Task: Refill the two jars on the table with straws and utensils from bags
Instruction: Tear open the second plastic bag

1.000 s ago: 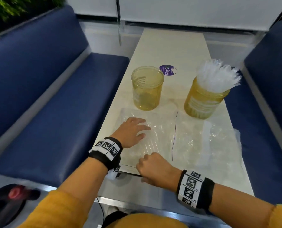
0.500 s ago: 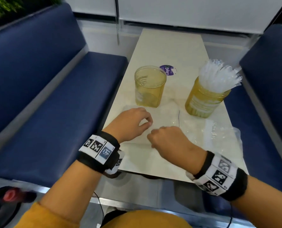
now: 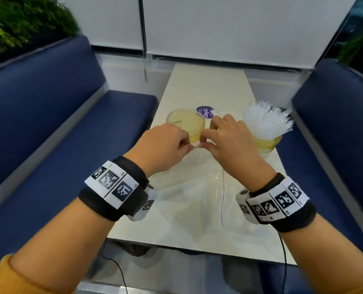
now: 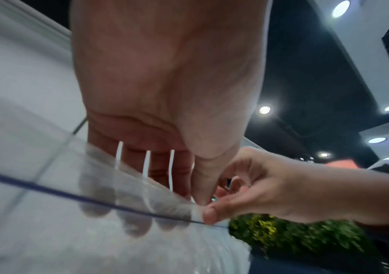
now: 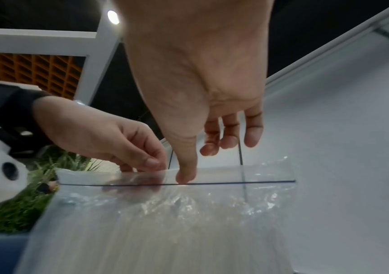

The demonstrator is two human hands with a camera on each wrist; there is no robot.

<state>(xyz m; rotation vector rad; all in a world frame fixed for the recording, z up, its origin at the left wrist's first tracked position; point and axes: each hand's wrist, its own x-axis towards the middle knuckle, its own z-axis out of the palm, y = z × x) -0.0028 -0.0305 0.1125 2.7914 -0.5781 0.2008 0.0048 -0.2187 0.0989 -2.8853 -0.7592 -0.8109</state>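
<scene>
1. Long pale cream rectangular worktop [image 3: 206, 85], running away from the viewer between two dark blue padded benches [image 3: 49, 132]; long axis pointing toward the white wall panels.
2. Clear plastic zip bag with a thin blue seal line [image 5: 188, 213], held up above the near half of the worktop, between both hands; mouth edge uppermost, seal line running level from side to side in the right wrist view, body hanging down toward the worktop. White utensil handles [image 4: 146, 163] showing through the film in the left wrist view, standing roughly upright, long axes across the seal line.
3. Translucent yellow round plastic jar [image 3: 186, 124], upright, open mouth up, just beyond the left hand; contents not discernible.
4. Second translucent yellow jar [image 3: 268, 143], upright on the right side of the worktop, packed with clear wrapped straws [image 3: 265, 119] fanning upward and outward.
5. Left hand [image 3: 165, 145], fingers [image 5: 151, 161] curled, pinching the top strip of the bag above the seal.
6. Right hand [image 3: 229, 141], thumb and forefinger pinching the same strip just beside the left, other fingers [image 5: 253, 133] loosely extended.
7. Small round purple sticker [image 3: 205, 112] flat on the worktop between the jars.
</scene>
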